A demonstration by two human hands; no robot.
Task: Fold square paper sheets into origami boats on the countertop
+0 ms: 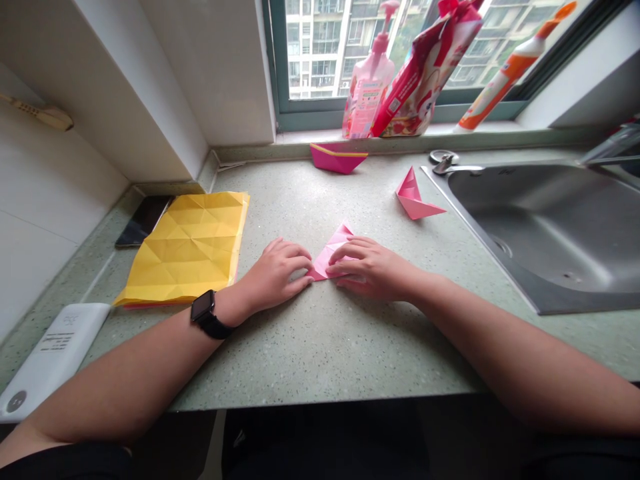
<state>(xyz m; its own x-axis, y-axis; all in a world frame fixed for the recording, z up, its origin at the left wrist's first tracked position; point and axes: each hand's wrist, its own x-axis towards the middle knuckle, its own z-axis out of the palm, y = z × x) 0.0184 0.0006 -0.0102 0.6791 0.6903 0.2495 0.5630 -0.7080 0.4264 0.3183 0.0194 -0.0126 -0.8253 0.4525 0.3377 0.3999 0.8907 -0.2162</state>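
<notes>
A small pink folded paper (334,248) lies on the speckled green counter (320,333) in the middle. My left hand (278,273), with a black watch on the wrist, has its fingers curled down on the paper's left corner. My right hand (371,267) lies over the paper's right part, fingers pressed together on it. Only the upper triangular tip of the paper shows between the hands.
A creased yellow sheet (190,245) lies to the left, a dark phone (143,220) behind it, a white device (53,357) at the near left. Two pink paper boats (415,199) (337,159) sit further back. A steel sink (555,227) is on the right. Bottles and a pouch (420,73) stand on the sill.
</notes>
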